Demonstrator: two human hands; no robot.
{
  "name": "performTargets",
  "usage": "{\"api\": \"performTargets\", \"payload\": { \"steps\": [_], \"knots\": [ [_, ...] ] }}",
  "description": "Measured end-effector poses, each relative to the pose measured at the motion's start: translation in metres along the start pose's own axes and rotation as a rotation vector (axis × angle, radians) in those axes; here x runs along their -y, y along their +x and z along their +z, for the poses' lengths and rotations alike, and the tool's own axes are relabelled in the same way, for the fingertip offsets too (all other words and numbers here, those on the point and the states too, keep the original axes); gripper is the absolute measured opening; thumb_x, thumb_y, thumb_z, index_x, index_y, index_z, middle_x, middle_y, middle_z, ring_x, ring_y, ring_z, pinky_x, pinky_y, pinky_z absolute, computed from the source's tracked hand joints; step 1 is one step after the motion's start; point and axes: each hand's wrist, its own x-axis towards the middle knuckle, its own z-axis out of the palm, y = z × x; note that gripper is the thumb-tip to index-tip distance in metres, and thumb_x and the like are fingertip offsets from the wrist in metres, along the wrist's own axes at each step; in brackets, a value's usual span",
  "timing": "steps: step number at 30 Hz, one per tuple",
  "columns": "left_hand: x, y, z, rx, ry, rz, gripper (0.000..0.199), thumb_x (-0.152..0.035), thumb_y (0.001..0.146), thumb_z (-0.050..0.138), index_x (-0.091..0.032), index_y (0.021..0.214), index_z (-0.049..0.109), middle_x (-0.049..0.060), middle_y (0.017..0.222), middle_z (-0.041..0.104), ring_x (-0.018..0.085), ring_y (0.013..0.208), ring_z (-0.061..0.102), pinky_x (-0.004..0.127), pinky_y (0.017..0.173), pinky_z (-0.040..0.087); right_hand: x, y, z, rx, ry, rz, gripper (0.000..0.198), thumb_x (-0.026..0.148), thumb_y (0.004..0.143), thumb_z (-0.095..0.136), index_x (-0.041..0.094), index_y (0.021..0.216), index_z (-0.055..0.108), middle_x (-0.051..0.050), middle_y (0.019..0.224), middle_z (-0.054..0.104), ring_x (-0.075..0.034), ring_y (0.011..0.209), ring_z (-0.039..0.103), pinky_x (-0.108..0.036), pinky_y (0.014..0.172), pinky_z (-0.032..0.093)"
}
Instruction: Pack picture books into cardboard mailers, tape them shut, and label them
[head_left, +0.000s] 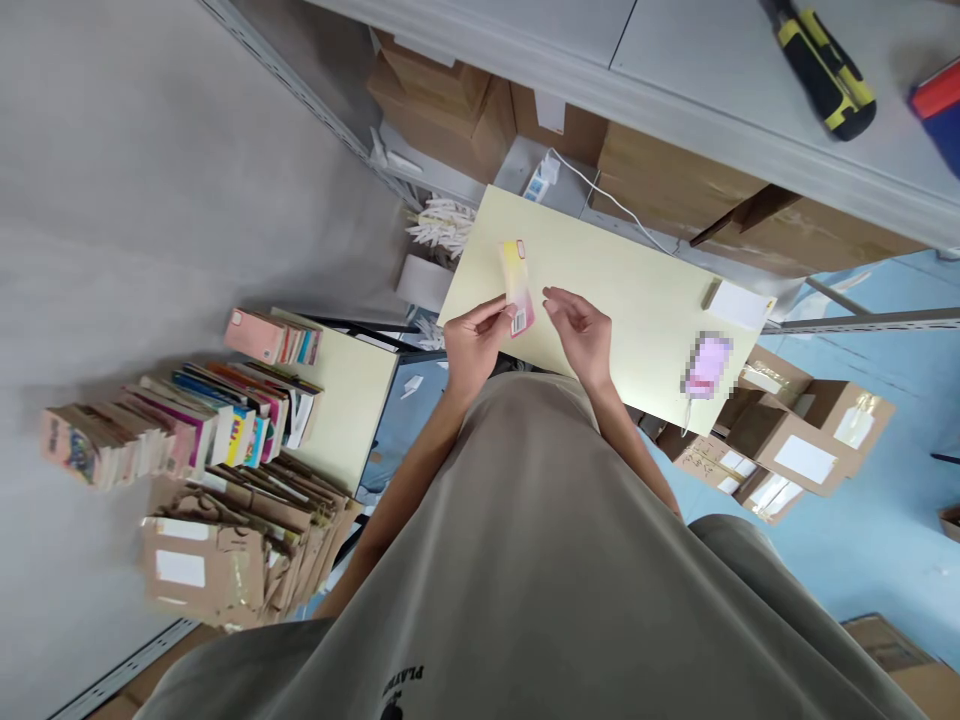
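Note:
My left hand (478,340) pinches the lower end of a thin, slightly curved yellow-and-pink printed card or sleeve (516,275) with a barcode near its bottom. The card is held over the near left part of a pale yellow table (622,270). Just to the right of it, my right hand (581,330) is raised with thumb and fingertips a little apart and nothing visible between them. A small gap separates the right fingertips from the card.
On the table's right lie a blurred purple phone (709,365) with a cable and a white stack of cards (739,303). Shelving with cardboard boxes (667,185) and a power strip (541,178) stands behind. Books (217,415) and flattened cartons (217,565) are at left; cartons (806,450) at right.

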Motion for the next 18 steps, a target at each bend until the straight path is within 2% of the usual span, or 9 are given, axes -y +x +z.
{"api": "performTargets", "payload": {
  "steps": [3, 6, 9, 11, 15, 18],
  "knots": [
    [-0.002, -0.005, 0.007, 0.114, 0.089, 0.140, 0.043, -0.061, 0.106, 0.084, -0.027, 0.129, 0.095, 0.010, 0.140, 0.090, 0.029, 0.124, 0.088, 0.042, 0.103, 0.076, 0.005, -0.007, 0.011, 0.056, 0.046, 0.016, 0.065, 0.082, 0.091, 0.092, 0.029, 0.129, 0.089, -0.010, 0.135, 0.091, -0.032, 0.129, 0.087, -0.048, 0.113, 0.072],
    [0.001, -0.007, 0.007, 0.206, 0.121, 0.200, 0.044, -0.061, 0.109, 0.081, -0.029, 0.138, 0.090, 0.012, 0.151, 0.085, 0.030, 0.137, 0.084, 0.041, 0.105, 0.074, 0.003, -0.005, 0.010, 0.024, 0.060, 0.007, 0.062, 0.082, 0.095, 0.087, 0.028, 0.125, 0.089, -0.008, 0.120, 0.092, -0.030, 0.115, 0.088, -0.045, 0.102, 0.074],
    [0.008, 0.001, -0.007, 0.100, 0.147, 0.134, 0.057, -0.066, 0.107, 0.084, -0.029, 0.151, 0.082, 0.015, 0.153, 0.084, 0.028, 0.129, 0.084, 0.037, 0.099, 0.072, 0.000, 0.002, -0.002, 0.025, 0.074, 0.017, 0.059, 0.082, 0.094, 0.086, 0.026, 0.114, 0.089, -0.006, 0.103, 0.091, -0.027, 0.096, 0.086, -0.046, 0.094, 0.074],
    [0.014, 0.010, -0.019, 0.041, 0.131, 0.072, 0.069, -0.072, 0.101, 0.089, -0.027, 0.152, 0.080, 0.016, 0.146, 0.086, 0.027, 0.119, 0.085, 0.034, 0.093, 0.070, -0.001, 0.006, -0.010, 0.064, 0.081, 0.036, 0.060, 0.083, 0.091, 0.089, 0.026, 0.109, 0.089, -0.005, 0.099, 0.090, -0.026, 0.092, 0.084, -0.046, 0.092, 0.074],
    [0.019, 0.021, -0.036, 0.114, 0.009, -0.009, 0.072, -0.079, 0.091, 0.094, -0.024, 0.137, 0.086, 0.012, 0.119, 0.091, 0.026, 0.108, 0.086, 0.035, 0.092, 0.068, 0.000, 0.008, -0.015, 0.143, 0.089, 0.053, 0.064, 0.087, 0.089, 0.089, 0.026, 0.108, 0.088, -0.004, 0.097, 0.089, -0.025, 0.094, 0.083, -0.045, 0.092, 0.072],
    [0.015, 0.019, -0.040, 0.126, -0.017, -0.007, 0.068, -0.079, 0.091, 0.093, -0.024, 0.131, 0.088, 0.012, 0.121, 0.091, 0.026, 0.109, 0.085, 0.036, 0.093, 0.068, -0.002, 0.008, -0.013, 0.156, 0.080, 0.059, 0.067, 0.087, 0.090, 0.090, 0.027, 0.120, 0.085, -0.004, 0.097, 0.089, -0.025, 0.092, 0.082, -0.045, 0.091, 0.072]
  ]
}}
